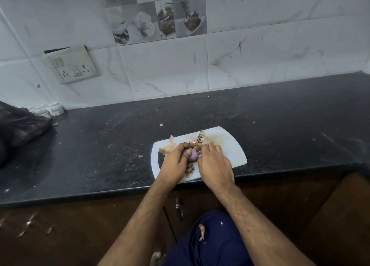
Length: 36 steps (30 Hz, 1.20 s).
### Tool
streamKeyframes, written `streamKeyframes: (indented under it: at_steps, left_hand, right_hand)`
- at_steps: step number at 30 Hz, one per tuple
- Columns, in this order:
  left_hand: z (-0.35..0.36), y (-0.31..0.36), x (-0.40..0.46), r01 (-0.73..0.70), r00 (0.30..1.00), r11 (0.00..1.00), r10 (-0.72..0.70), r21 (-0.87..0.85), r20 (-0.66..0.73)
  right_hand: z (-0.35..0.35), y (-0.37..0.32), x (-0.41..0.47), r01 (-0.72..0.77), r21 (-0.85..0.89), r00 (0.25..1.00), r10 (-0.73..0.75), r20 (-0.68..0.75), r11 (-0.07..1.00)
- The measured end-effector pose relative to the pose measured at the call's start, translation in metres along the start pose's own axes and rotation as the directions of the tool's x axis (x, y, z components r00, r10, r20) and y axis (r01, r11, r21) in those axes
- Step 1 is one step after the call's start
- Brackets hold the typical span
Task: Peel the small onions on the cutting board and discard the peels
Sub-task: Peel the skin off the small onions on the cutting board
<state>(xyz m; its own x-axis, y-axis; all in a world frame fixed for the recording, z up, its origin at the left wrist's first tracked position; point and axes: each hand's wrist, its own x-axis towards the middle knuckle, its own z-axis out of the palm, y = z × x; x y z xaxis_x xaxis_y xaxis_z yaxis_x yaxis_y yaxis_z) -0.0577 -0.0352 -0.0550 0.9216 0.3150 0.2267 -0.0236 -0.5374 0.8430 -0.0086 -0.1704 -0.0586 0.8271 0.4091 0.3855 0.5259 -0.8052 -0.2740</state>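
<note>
The left hand [173, 161] gripped a small purple onion [193, 155] over the white cutting board [230, 145]. The right hand [214, 163] pinched at its skin. Loose peels [168, 148] lay on the board, which rested on the black counter [100, 145].

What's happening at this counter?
A person is peeling a small onion over a white cutting board. The left hand grips the onion, already showing bare purple, while the right hand works at its skin. Loose peels lie on the board, not yet discarded, and one scrap sits on the person's lap.
</note>
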Motion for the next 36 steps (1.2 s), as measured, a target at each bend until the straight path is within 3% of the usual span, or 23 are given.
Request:
streamKeyframes:
  at_steps: [9,14,16,21,26,36]
  left_hand:
    - [-0.003,0.000,0.002,0.018,0.997,0.992,-0.008,-0.126,0.078]
    - [-0.004,-0.001,0.003,0.040,0.992,0.989,-0.022,-0.143,0.125]
    - [-0.004,-0.003,0.003,0.048,0.993,0.987,-0.031,-0.151,0.116]
    - [0.000,-0.006,0.004,0.015,1.000,0.991,-0.012,-0.130,0.023]
    - [0.000,-0.008,0.005,-0.003,0.999,0.994,-0.003,-0.108,-0.054]
    - [-0.002,-0.002,0.001,-0.049,0.999,0.994,0.047,-0.099,-0.026]
  right_hand:
    - [-0.005,0.005,0.002,-0.103,0.182,0.993,0.112,-0.041,0.978]
    - [-0.003,0.010,0.011,-0.240,0.414,0.949,0.301,-0.089,0.878]
    - [-0.003,0.013,0.012,-0.241,0.449,0.945,0.314,-0.094,0.860]
    - [-0.001,0.010,-0.001,-0.017,0.290,0.999,0.026,-0.026,0.957]
    - [0.000,0.013,-0.003,0.041,0.287,0.999,-0.036,-0.025,0.957]
    - [0.007,0.010,-0.004,0.101,0.055,0.992,-0.096,-0.078,0.993]
